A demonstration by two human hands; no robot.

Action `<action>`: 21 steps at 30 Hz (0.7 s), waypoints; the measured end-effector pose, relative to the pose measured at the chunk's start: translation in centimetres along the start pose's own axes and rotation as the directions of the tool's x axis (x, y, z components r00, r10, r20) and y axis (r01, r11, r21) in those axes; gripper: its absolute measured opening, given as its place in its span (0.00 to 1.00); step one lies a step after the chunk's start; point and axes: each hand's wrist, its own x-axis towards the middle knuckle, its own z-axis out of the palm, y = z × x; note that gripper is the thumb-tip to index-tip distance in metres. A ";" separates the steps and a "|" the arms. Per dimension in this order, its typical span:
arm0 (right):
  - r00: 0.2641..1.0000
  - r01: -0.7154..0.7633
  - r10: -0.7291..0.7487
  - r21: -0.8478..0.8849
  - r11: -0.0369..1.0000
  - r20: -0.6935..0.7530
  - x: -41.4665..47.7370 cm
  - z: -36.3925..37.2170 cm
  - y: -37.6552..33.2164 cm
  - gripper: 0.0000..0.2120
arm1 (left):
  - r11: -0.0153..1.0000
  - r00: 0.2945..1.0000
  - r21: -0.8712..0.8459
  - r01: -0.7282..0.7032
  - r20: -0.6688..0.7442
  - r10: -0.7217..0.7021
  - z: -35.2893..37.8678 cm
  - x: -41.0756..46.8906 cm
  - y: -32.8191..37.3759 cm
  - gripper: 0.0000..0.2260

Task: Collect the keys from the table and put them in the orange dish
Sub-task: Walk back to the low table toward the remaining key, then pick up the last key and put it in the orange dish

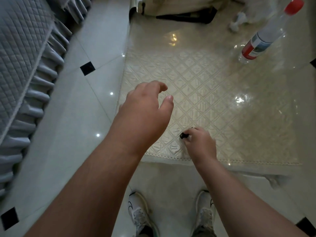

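Observation:
My right hand [200, 142] is closed low over the table's near edge, gripping keys [184, 135] of which only a small black head and a bit of metal stick out past the fingers. Higher up, my left hand [145, 113] hovers over the near-left part of the table [222, 93] with fingers spread and curled, holding nothing. The table carries a cream quilted cloth under a clear shiny cover. No orange dish is in view.
A clear plastic bottle [266, 35] with a red cap and red label stands at the far right. A cream bag with black straps [179, 7] sits at the far edge. A grey quilted bedspread [22, 65] hangs on the left, across tiled floor.

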 end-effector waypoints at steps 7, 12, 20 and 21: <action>1.000 -0.005 0.004 -0.111 0.994 -0.006 0.8 1.0 -0.1 0.11 | 1.000 0.999 0.023 0.015 0.029 -0.015 1.3 0.3 0.7 0.18; 0.999 -0.024 0.028 -0.102 0.995 0.045 0.5 0.3 -0.3 0.07 | 1.000 0.999 0.024 0.019 0.031 -0.020 1.4 0.1 1.4 0.17; 0.998 0.063 -0.063 0.182 0.981 -0.004 -1.9 -9.4 -5.2 0.03 | 1.000 1.000 0.029 0.002 0.027 -0.003 -2.3 -1.5 5.8 0.17; 0.997 0.079 -0.081 0.210 0.974 -0.002 -2.3 -11.5 -6.0 0.04 | 1.000 1.000 0.024 -0.003 0.020 0.002 -3.4 -1.9 6.9 0.17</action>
